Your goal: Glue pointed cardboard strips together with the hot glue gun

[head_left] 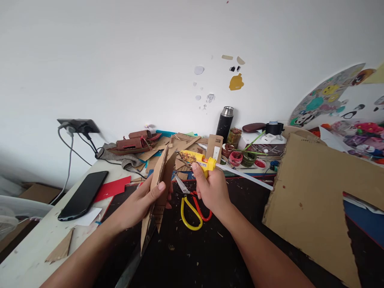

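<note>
Cardboard (160, 180) is gripped by the left hand (141, 202), a glue gun (199, 159) clenched in the right hand (210, 188); nearby fingers (161, 186) could be burned by the nozzle (181, 153).

A plain white painted wall (120, 48) fills the upper half of the view, evenly lit with soft light and no hard shadows. Near its middle cling a yellow sticker (236, 82) and a few pale torn sticker scraps (199, 70). Low on the left, a dark rectangular socket plate (78, 125) sits on the wall, with a grey cable (69, 168) and a black one hanging from its plugs. Below it a white tabletop (36, 248) butts against a black work surface (210, 256). At the far right, a rounded board covered in colourful cartoon prints (336, 100) leans against the wall.
</note>
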{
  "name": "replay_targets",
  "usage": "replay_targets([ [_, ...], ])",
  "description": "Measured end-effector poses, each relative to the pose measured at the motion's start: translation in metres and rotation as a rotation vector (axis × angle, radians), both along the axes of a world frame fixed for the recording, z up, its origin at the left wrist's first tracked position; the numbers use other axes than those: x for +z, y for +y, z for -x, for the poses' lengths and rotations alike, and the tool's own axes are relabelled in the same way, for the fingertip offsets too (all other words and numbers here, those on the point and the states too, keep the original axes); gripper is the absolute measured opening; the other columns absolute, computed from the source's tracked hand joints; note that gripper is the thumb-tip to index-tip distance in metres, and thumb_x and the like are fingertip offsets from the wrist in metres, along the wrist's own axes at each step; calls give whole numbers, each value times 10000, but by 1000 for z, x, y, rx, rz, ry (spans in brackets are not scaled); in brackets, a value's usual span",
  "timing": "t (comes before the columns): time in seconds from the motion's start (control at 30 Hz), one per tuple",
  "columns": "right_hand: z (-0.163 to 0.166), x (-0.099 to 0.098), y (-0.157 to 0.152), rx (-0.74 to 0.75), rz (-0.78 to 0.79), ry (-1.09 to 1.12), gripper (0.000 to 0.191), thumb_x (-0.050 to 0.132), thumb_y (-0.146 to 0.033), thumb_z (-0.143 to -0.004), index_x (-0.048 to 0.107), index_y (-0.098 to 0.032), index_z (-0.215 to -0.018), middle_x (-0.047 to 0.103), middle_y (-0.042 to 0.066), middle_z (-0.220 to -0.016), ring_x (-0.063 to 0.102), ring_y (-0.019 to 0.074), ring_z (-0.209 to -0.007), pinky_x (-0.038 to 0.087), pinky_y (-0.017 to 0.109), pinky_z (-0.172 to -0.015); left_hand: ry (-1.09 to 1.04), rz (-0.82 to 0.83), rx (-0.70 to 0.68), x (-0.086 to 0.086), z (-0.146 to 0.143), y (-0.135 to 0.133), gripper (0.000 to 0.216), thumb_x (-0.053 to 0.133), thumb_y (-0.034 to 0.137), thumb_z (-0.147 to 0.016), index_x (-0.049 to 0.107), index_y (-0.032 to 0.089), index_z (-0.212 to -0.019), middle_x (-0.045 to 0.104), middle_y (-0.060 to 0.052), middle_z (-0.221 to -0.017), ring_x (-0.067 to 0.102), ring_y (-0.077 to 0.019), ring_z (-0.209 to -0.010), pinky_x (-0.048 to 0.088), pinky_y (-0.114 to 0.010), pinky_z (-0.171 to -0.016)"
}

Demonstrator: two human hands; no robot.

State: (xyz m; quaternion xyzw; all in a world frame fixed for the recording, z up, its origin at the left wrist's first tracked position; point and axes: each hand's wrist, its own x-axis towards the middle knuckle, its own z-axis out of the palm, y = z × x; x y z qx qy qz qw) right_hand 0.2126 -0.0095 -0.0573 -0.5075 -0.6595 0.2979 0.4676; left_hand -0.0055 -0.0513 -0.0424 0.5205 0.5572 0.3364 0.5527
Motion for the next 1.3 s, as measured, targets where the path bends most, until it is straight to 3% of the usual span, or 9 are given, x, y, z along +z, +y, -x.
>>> replay_targets([
  [0.3,-1,1,-1,-10,-2,17,697,422,-672,-1042,411,-258,-481,430,1,-370,472,143,-398,416,289,-513,-14,8,2,0,-2,1,809,645,775,-868,573,208,-1439,754,-98,-1053,745,-319,-885,604,-402,-780],
  [0.5,-1,-1,0,-10,-2,26,696,422,-685,-1037,423,-255,-490,433,0,-374,475,143,-401,416,289,-512,-4,2,15,-2,0,0,832,645,764,-874,531,216,-1490,746,-124,-1152,746,-335,-932,608,-426,-824],
  [0.67,-1,-2,1,-19,2,24,682,418,-689,-1038,448,-249,-517,451,-2,-387,481,144,-403,418,289,-519,-11,10,-7,-4,2,0,814,632,769,-881,555,206,-1463,752,-104,-1069,750,-324,-896,607,-411,-798],
  [1.13,-1,-2,2,-21,9,37,681,422,-672,-1044,447,-249,-511,452,1,-390,482,144,-405,407,281,-497,-12,-6,11,-2,1,0,826,644,768,-876,544,218,-1485,747,-119,-1208,745,-336,-983,618,-406,-832],
  [1.3,-1,-2,1,-21,12,43,676,429,-671,-1042,431,-256,-508,445,-3,-379,479,144,-406,405,280,-499,-26,11,-8,-6,3,0,798,634,746,-900,537,212,-1484,753,-119,-1164,750,-317,-910,617,-412,-809],
])
